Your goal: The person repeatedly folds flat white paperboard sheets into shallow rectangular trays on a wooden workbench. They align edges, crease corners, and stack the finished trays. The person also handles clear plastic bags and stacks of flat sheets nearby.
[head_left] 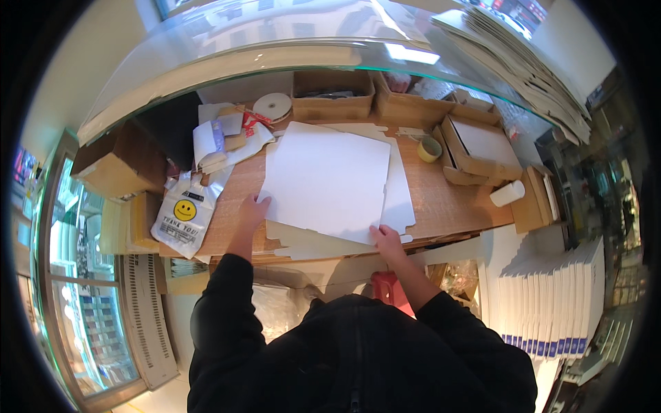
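Note:
A large white cardboard sheet (327, 179) lies tilted on top of further flat die-cut card pieces (398, 189) on the wooden table. My left hand (255, 208) grips its left edge near the lower corner, thumb resting on the upper face. At the lower right corner my right hand (385, 239) pinches the same sheet, thumb on top and the other fingers mostly hidden. Beneath the sheet, a pale card flap (310, 244) sticks out towards me over the table's front edge.
A white smiley-face plastic bag (184, 213) lies on the left. Farther back are a white ribbon roll (272, 107) and an open cardboard box (334, 103). A tape roll (429, 149), a flat box (482, 148) and a white cylinder (507, 194) stand right. A glass shelf (310, 55) overhangs the back.

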The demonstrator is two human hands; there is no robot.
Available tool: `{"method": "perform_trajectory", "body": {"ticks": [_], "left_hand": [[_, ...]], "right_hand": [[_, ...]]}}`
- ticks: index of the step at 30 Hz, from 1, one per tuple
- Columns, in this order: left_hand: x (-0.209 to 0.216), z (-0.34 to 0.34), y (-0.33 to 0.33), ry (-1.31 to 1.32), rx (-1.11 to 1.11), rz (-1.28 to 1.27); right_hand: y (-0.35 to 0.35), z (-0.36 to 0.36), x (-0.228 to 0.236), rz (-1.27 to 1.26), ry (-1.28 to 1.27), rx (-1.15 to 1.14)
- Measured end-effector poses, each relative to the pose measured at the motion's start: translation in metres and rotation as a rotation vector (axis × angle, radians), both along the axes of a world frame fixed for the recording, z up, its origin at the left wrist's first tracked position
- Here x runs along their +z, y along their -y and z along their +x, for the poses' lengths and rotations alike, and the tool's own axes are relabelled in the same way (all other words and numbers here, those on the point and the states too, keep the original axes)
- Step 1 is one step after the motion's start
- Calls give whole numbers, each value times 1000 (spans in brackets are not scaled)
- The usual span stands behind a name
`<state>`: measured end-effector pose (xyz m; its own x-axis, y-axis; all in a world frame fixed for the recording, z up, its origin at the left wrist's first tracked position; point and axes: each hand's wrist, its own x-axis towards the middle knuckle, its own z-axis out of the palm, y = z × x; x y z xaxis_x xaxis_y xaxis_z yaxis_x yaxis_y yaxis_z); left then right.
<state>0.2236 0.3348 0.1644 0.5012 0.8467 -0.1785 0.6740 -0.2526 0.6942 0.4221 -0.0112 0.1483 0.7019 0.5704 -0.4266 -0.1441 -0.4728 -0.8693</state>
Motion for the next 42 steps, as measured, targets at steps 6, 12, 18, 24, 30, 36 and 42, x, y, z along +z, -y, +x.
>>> {"method": "perform_trajectory", "body": {"ticks": [6,12,18,24,30,36,42], "left_hand": [[69,-20,48,180,-287,-605],[101,-15,129,515,-395,-666],[157,46,185,855,-360,-776],[255,76,254,765,-1022,-185],[298,121,318,915,-1636,712],[277,141,339,1052,-1427,853],[220,150,299,701,-1331,436]], "right_hand": [[46,6,61,531,-521,-284],[162,1,93,623,-504,-222],[248,-5,105,564,-391,-275],[328,-25,203,711,-275,-331],[363,-62,272,883,-121,-488],[371,-65,299,1039,356,-962],[474,-16,348,953,773,-1273]]}}
